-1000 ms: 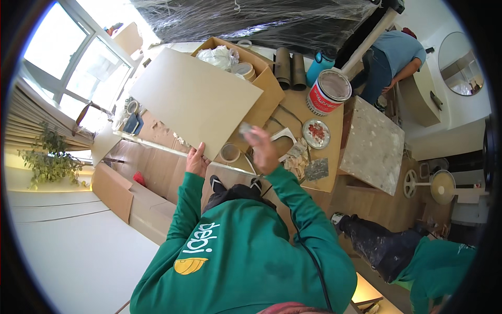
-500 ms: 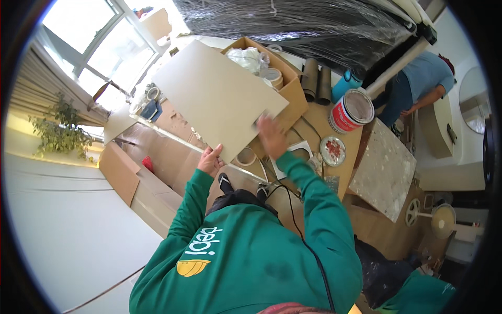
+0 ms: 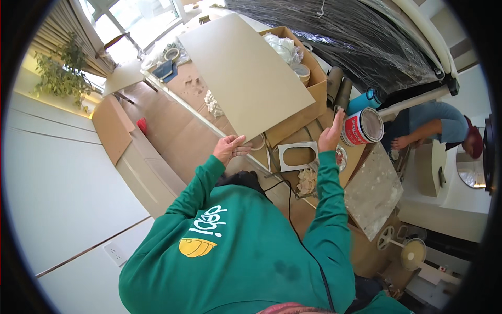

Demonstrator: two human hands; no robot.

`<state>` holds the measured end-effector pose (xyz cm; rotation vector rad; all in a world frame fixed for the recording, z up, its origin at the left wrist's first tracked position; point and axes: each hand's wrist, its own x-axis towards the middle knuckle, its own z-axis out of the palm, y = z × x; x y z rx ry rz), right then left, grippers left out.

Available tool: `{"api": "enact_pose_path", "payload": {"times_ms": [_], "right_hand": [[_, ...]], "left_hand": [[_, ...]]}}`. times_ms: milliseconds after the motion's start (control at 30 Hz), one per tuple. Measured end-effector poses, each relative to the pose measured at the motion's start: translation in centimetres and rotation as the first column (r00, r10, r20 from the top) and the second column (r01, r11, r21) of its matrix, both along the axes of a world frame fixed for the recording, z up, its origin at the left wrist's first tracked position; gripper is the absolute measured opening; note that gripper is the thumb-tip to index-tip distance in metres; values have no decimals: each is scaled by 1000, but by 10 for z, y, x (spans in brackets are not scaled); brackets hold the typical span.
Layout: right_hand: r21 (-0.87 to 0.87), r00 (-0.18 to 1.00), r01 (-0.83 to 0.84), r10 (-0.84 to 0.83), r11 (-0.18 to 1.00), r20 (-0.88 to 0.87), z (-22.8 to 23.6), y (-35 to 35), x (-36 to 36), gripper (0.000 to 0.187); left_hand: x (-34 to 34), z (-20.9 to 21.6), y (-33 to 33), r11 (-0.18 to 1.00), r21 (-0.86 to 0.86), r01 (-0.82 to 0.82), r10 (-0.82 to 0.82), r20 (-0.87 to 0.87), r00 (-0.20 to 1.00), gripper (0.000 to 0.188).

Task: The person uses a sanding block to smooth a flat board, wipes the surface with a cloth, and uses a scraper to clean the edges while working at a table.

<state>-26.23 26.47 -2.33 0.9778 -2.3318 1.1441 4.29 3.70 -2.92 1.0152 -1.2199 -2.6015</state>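
From my remote seat, I see the left hand (image 3: 230,148) with its fingers pinching the near corner of the flat beige rectangular panel (image 3: 251,73), which slants across the brown cardboard box (image 3: 297,125). A slackened pinch could let it slide. The right hand (image 3: 329,138) is raised; I can't tell whether its fingers grip anything. A rightward swing could knock the round red-and-white can (image 3: 357,129).

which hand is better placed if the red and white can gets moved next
Probably the right hand: it is just left of the can, though it may hold something small. The left hand is farther off, gripping the near corner of the board.
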Motion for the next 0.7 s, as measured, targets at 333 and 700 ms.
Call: {"api": "enact_pose_path", "payload": {"times_ms": [333, 700], "right_hand": [[-617, 264, 531, 579, 581, 772, -26, 22, 185, 74], [-654, 519, 726, 456, 212, 723, 8, -118, 346, 69]], "left_hand": [[38, -46, -53, 787, -615, 44, -114, -74, 991, 20], [-65, 83, -175, -358, -895, -266, -889, 241, 389, 84]]}}
